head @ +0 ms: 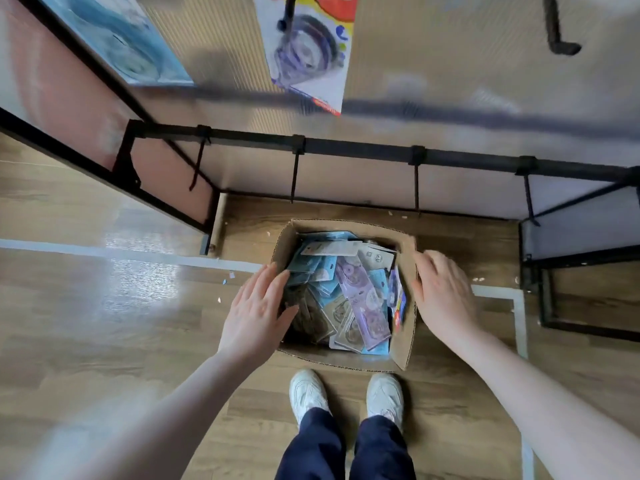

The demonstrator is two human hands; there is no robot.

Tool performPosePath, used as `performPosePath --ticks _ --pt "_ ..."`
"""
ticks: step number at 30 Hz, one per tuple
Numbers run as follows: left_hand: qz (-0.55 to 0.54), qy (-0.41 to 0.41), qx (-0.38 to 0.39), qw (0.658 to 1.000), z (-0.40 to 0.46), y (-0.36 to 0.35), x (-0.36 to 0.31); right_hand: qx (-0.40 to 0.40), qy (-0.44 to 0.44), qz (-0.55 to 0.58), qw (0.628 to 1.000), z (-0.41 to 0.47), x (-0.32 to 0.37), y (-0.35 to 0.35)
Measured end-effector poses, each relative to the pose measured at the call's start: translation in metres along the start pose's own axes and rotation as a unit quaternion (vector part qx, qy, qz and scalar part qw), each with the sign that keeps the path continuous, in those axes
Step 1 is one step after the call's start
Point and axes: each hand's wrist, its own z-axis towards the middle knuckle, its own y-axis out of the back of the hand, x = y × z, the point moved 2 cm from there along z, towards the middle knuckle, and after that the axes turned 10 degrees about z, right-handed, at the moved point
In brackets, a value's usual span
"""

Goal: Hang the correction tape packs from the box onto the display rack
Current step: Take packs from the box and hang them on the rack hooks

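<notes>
Nearest the camera, two white shoes (346,396) and dark trouser legs (346,448) are standing on the wood-pattern floor (104,323); the trousers are running out of frame at the bottom edge. Pale tape lines (519,323) are crossing the floor beside the feet.

Just ahead of the shoes, an open cardboard box (403,348) is sitting on the floor, filled with a loose pile of correction tape packs (346,292) in blue, purple and grey; print on the packs is too small to read. The left hand (258,313) is reaching over the box's left wall with fingers extended and loosely spread, gripping nothing, and is covering that wall. The right hand (443,292) is resting against the box's right flap with fingers straight; the thumb side is hidden, and nothing is seen held.

Beyond the box, the display rack (346,147) is showing a black crossbar carrying several bare hooks (295,174). Higher up, one colourful pack (311,53) is hanging on a peg, blurred by motion, and a blue pack (121,39) at upper left is cut off by the frame.
</notes>
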Motion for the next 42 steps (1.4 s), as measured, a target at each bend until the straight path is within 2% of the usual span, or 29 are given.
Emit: performPosePath --ticks 3,10,17,21,31,38,42 --pt "-0.001 0.001 0.017 1.0 0.001 -0.043 -0.005 0.04 -0.024 0.002 0.999 -0.012 -0.026 -0.04" --pt "0.008 0.001 0.115 0.993 0.012 -0.133 -0.017 0.11 -0.044 0.016 0.993 -0.022 -0.063 -0.113" --pt "0.005 -0.002 0.148 0.989 0.032 -0.197 -0.029 0.159 -0.053 -0.012 0.986 -0.009 -0.078 -0.162" --pt "0.006 0.003 0.161 0.987 0.044 -0.222 -0.039 0.14 -0.028 -0.049 0.988 -0.001 -0.08 -0.176" --pt "-0.089 0.082 0.167 0.978 0.074 -0.265 -0.062 0.091 0.026 -0.027 0.995 0.006 -0.094 -0.189" --pt "-0.136 0.155 0.162 0.965 0.092 -0.288 -0.063 0.023 0.025 -0.011 0.999 0.014 -0.097 -0.192" --pt "-0.107 0.177 0.137 0.969 0.097 -0.296 -0.062 0.028 0.014 -0.006 0.999 0.017 -0.099 -0.196"
